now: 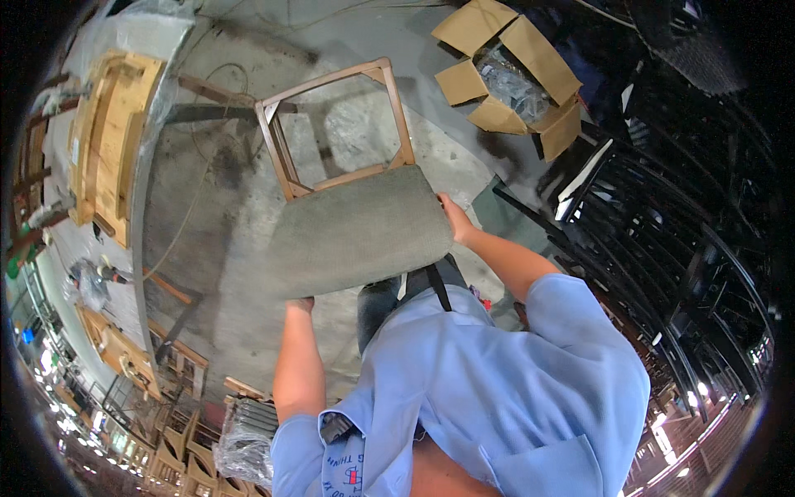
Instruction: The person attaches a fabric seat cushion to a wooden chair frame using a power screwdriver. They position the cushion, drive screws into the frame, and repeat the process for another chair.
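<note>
Between my hands is a grey-green upholstered chair seat [360, 232], its fabric side facing up. My right hand [455, 219] is closed on its right edge. The near left corner of the seat rests in my left hand [301, 304], whose fingers are mostly hidden beneath it. Just beyond the seat stands a brown wooden chair frame [323, 80] with corner blocks, open in the middle. The seat's far edge overlaps the near side of this frame in view; whether they touch I cannot tell.
At the far right an open cardboard box [556, 72] holds clear plastic-wrapped items. To the left a plastic-covered workbench [157, 124] carries a light wooden jig [116, 137]. Dark chair parts [687, 224] are stacked along the right. A plastic-wrapped bundle [248, 435] lies at the lower left.
</note>
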Demonstrator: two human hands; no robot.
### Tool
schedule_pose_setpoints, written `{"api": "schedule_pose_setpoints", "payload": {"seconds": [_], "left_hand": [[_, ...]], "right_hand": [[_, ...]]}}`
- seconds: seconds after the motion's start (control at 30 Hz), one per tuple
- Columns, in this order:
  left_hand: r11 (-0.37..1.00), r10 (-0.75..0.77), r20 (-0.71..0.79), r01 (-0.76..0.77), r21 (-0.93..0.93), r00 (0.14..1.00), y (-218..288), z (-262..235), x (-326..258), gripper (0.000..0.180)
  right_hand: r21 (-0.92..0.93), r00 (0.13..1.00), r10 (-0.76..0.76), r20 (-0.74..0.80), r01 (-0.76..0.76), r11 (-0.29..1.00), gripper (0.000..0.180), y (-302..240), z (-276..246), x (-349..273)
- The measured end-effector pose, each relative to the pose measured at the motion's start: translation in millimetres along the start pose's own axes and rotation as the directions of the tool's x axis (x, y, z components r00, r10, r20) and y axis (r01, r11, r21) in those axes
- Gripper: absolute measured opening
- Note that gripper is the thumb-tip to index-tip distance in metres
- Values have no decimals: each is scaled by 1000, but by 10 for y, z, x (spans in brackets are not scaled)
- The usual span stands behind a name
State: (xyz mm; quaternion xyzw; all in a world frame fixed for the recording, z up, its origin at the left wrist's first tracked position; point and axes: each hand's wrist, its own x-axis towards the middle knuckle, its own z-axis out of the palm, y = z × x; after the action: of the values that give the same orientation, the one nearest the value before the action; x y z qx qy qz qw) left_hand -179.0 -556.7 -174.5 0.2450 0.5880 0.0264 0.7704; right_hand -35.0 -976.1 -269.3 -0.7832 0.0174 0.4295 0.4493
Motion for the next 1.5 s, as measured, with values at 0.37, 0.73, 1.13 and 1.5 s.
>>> {"api": "schedule_pose_setpoints", "payload": {"seconds": [0.37, 0.73, 1.13, 1.5], "left_hand": [[961, 213, 135, -232, 153, 968, 106, -129, -606, 25], [679, 638, 103, -621, 392, 763, 1544, -718, -443, 79], [115, 926, -203, 275, 954, 319, 1193, -970, -420, 88], [142, 946, -246, 410, 901, 211, 1213, -935, -272, 98]], "right_hand": [[-433, 865, -502, -28, 442, 786, 89, -906, -73, -763], [-317, 658, -344, 670, 672, 669, 93, -1186, 2118, -1415], [-659, 782, 557, -280, -578, 480, 87, 1183, -496, -520], [-699, 824, 370, -430, -563, 441, 76, 1304, -654, -352]]}}
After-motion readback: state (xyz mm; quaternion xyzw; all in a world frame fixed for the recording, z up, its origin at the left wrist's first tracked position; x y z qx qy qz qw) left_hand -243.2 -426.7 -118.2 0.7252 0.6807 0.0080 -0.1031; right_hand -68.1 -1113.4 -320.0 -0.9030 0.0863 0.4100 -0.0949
